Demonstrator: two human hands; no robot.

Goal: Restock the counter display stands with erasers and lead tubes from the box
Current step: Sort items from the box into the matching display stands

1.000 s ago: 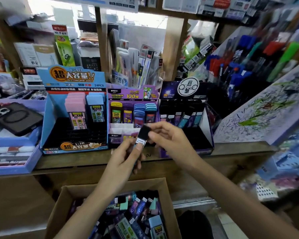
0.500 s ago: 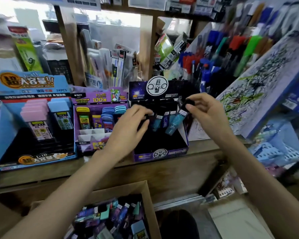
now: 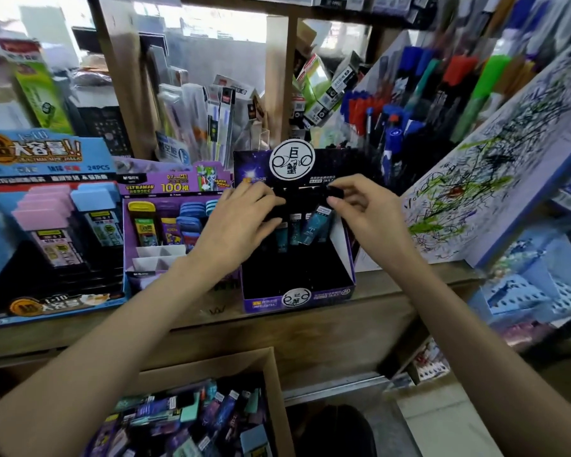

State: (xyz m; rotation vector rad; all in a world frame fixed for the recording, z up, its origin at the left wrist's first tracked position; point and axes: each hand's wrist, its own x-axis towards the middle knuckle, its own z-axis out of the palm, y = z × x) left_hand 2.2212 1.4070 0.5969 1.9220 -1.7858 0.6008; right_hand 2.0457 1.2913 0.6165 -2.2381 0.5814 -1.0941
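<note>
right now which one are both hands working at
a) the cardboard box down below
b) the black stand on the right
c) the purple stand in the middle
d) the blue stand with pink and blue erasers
b: the left hand and the right hand are both up at the back of the black stand, just above its row of tubes.

Worn wooden counter (image 3: 310, 328), upright wooden posts (image 3: 277, 77) behind, daylight through rear panes (image 3: 218, 28); pale floor (image 3: 442, 423) lower right
</note>
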